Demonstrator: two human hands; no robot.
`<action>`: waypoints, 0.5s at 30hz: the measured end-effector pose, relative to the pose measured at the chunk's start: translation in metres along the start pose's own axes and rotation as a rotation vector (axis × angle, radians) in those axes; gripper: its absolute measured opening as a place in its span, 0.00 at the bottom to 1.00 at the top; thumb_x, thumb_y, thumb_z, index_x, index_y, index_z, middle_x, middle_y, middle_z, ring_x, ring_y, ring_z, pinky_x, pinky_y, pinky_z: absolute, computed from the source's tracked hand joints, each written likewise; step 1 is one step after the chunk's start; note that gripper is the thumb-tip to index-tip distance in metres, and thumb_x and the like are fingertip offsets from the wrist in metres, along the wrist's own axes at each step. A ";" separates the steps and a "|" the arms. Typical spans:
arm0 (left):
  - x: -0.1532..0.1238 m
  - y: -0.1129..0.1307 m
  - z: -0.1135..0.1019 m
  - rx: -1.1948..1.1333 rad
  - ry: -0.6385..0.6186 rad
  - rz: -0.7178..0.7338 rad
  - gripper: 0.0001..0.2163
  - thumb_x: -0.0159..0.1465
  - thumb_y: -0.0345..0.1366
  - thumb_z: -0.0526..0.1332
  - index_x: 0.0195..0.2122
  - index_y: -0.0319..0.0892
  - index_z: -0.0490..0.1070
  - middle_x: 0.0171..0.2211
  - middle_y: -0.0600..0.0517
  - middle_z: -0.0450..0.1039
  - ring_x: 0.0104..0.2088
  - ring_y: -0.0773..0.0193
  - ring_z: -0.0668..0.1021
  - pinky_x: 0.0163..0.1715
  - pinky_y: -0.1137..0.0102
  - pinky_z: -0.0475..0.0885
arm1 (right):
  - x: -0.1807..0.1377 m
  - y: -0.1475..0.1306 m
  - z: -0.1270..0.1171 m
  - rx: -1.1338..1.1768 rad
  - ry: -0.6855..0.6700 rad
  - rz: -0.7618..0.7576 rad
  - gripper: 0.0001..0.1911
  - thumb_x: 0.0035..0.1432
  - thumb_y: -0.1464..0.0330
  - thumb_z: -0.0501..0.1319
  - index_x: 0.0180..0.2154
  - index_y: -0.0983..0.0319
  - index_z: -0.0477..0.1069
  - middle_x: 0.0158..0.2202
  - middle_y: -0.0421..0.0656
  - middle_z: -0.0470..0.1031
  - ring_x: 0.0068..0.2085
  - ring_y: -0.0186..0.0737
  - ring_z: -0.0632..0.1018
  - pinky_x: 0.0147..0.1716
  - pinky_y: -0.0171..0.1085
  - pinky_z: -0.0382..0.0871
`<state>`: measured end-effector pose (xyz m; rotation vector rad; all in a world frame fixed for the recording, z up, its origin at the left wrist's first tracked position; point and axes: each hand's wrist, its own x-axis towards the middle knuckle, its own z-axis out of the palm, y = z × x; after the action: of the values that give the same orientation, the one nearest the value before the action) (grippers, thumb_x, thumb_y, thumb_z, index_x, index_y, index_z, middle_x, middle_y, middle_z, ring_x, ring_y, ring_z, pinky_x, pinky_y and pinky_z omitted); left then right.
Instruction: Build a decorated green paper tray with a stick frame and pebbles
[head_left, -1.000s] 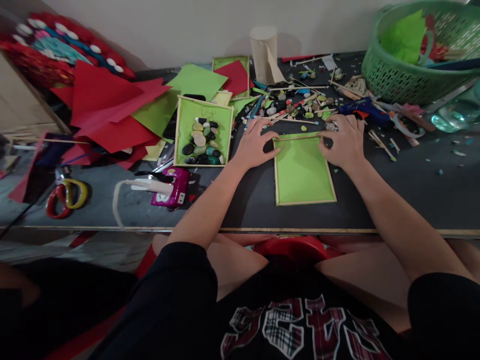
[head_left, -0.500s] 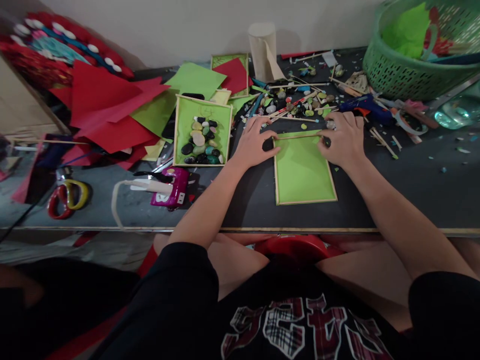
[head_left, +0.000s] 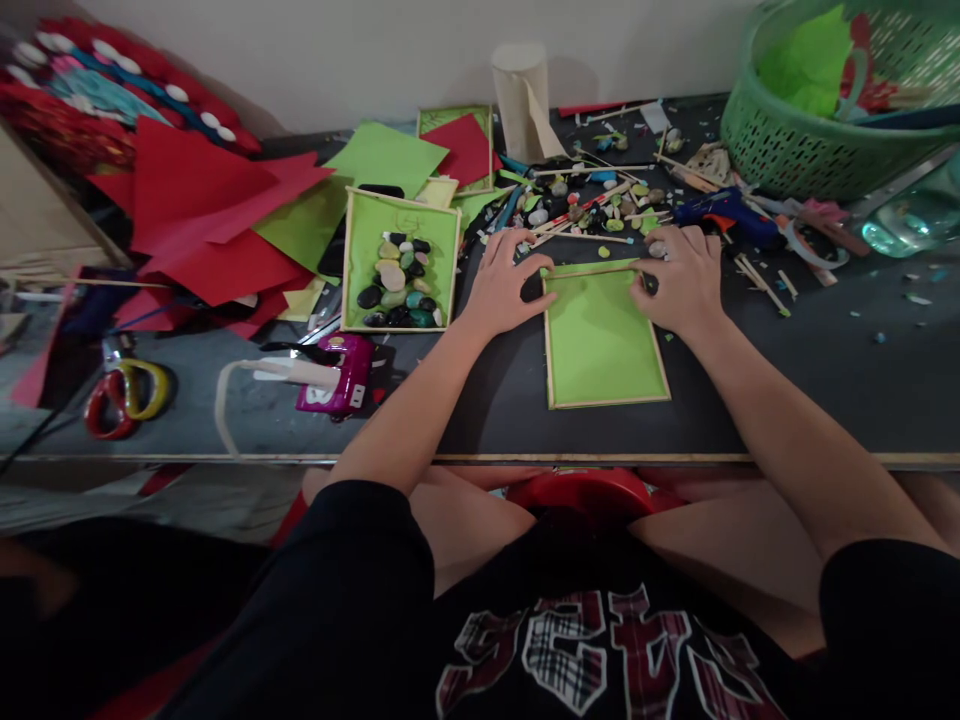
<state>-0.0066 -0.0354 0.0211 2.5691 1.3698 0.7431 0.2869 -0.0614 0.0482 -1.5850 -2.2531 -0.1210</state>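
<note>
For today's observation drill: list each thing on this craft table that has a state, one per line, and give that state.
Left hand: flat, pressing frame's top left corner.
Right hand: flat, pressing frame's top right corner.
Green frame: flat on table, sticks along its edges.
Stone frame: flat, stones on it.
Basket: upright, paper inside.
Scissors: lying flat.

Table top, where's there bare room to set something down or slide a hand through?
Bare dark table runs right of the green framed sheet, between the right hand and the near edge. A narrower strip lies between that sheet and the pink glue gun. Crowded: sticks and pebbles behind both hands, red paper far left, green basket far right.
</note>
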 end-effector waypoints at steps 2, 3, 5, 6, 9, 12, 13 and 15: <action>0.000 0.001 -0.001 0.024 -0.006 -0.001 0.15 0.68 0.52 0.63 0.49 0.50 0.76 0.67 0.41 0.65 0.72 0.38 0.62 0.72 0.36 0.56 | 0.000 0.000 0.000 -0.011 -0.008 -0.006 0.16 0.63 0.65 0.58 0.43 0.61 0.84 0.59 0.54 0.74 0.61 0.66 0.69 0.58 0.62 0.62; 0.000 0.001 -0.001 0.039 -0.009 0.002 0.15 0.68 0.52 0.63 0.49 0.50 0.76 0.67 0.41 0.65 0.72 0.38 0.62 0.72 0.37 0.57 | 0.000 0.000 -0.001 -0.015 -0.011 -0.011 0.16 0.63 0.65 0.58 0.44 0.62 0.84 0.59 0.55 0.73 0.61 0.65 0.69 0.58 0.61 0.62; -0.001 0.002 -0.001 0.066 -0.010 0.011 0.14 0.69 0.51 0.62 0.48 0.49 0.77 0.67 0.41 0.66 0.72 0.38 0.63 0.72 0.38 0.58 | 0.000 0.000 -0.001 -0.020 -0.013 -0.021 0.18 0.63 0.65 0.57 0.44 0.64 0.83 0.58 0.56 0.73 0.61 0.64 0.69 0.58 0.60 0.62; -0.001 0.002 -0.001 0.075 -0.008 0.016 0.14 0.69 0.50 0.62 0.47 0.48 0.78 0.66 0.41 0.67 0.72 0.38 0.63 0.72 0.39 0.58 | 0.000 0.000 -0.001 -0.022 -0.010 -0.025 0.18 0.63 0.66 0.57 0.44 0.64 0.83 0.58 0.56 0.73 0.60 0.64 0.69 0.58 0.60 0.62; -0.001 0.003 -0.002 0.087 0.001 0.023 0.13 0.69 0.48 0.62 0.47 0.48 0.79 0.67 0.42 0.67 0.72 0.38 0.64 0.72 0.39 0.60 | 0.000 0.001 0.000 -0.021 0.014 -0.033 0.17 0.62 0.67 0.58 0.43 0.64 0.83 0.57 0.56 0.73 0.60 0.64 0.69 0.57 0.59 0.62; -0.001 0.003 -0.002 0.084 -0.005 0.022 0.13 0.69 0.47 0.62 0.47 0.48 0.79 0.67 0.42 0.67 0.72 0.38 0.63 0.72 0.40 0.60 | -0.001 -0.001 -0.001 0.004 0.026 -0.032 0.16 0.61 0.67 0.58 0.42 0.64 0.83 0.57 0.56 0.74 0.59 0.63 0.70 0.58 0.60 0.62; -0.001 0.003 -0.001 0.082 -0.008 0.021 0.13 0.69 0.47 0.63 0.47 0.48 0.79 0.67 0.42 0.66 0.72 0.38 0.63 0.72 0.40 0.60 | -0.001 -0.002 -0.001 0.013 0.024 -0.028 0.15 0.60 0.67 0.58 0.42 0.64 0.83 0.57 0.56 0.74 0.59 0.64 0.70 0.58 0.60 0.62; -0.001 0.002 0.000 0.078 -0.007 0.021 0.13 0.69 0.48 0.63 0.48 0.48 0.79 0.67 0.42 0.66 0.72 0.38 0.63 0.72 0.40 0.60 | -0.002 -0.002 0.000 0.024 0.021 -0.015 0.15 0.60 0.68 0.58 0.41 0.64 0.82 0.57 0.56 0.74 0.60 0.64 0.70 0.59 0.61 0.62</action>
<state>-0.0059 -0.0370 0.0219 2.6469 1.3985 0.6969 0.2853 -0.0640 0.0482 -1.5476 -2.2428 -0.1130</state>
